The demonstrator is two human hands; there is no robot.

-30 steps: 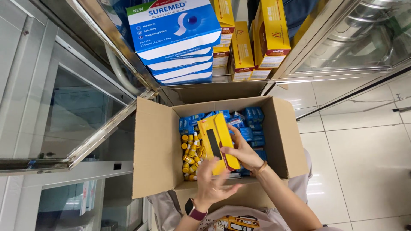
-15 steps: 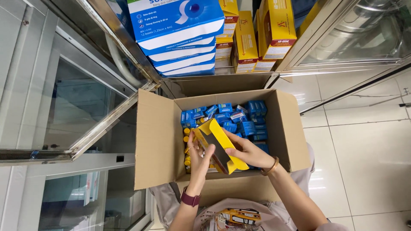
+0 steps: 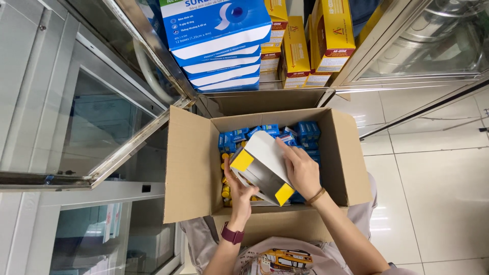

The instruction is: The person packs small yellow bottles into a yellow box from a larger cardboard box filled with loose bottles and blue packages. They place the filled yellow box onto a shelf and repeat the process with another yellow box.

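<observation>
An open brown cardboard carton [image 3: 189, 168] rests on my lap. Inside it lie several small blue boxes [image 3: 305, 131] at the back and several small yellow bottles [image 3: 224, 179] along the left. Both hands hold an opened-out yellow carton [image 3: 260, 165], its white inner side now facing up, above the carton's middle. My left hand [image 3: 238, 191] grips its lower left edge and wears a dark red watch at the wrist. My right hand [image 3: 300, 168] lies over its right side, a band on that wrist.
A glass cabinet door [image 3: 97, 127] stands open at the left. On the shelf ahead sit stacked blue and white boxes [image 3: 224, 46] and upright yellow boxes [image 3: 326, 35]. White floor tiles [image 3: 433, 193] lie to the right.
The yellow carton was flat and closed, then got folded open and turned over, so its white inside now faces up. Both hands shifted around it; the view drifted slightly.
</observation>
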